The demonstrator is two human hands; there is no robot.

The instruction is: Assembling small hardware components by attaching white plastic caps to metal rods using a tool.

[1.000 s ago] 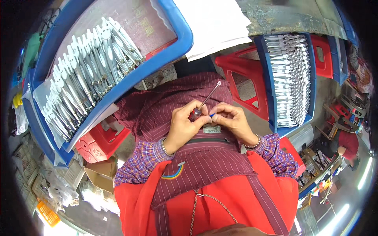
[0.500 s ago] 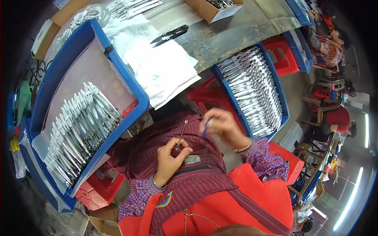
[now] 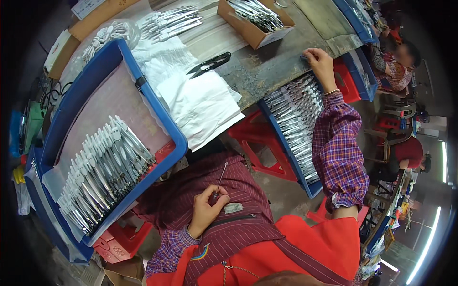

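Note:
My left hand (image 3: 206, 209) rests on my lap over a striped maroon apron (image 3: 238, 200) and pinches a thin metal rod (image 3: 221, 175) that points up and away. My right hand (image 3: 318, 63) is stretched far out to the grey worktable's edge (image 3: 267, 71), fingers bent on a small dark thing I cannot make out. Below that arm sits a blue tray (image 3: 305, 183) filled with several silver metal tools (image 3: 296, 119). A second, bigger blue tray (image 3: 143, 90) at my left holds rows of similar silver and white tools (image 3: 105, 167).
Black thread snips (image 3: 210, 64) lie on white sheets (image 3: 200, 102) on the table. A cardboard box (image 3: 255, 35) of metal parts stands behind them. Red plastic stools (image 3: 260, 148) sit under the table. Other people (image 3: 396, 57) work at the far right.
My right hand has left the rod at my lap and reached out to the table edge. The left hand keeps hold of the rod. My view has tilted up toward the table.

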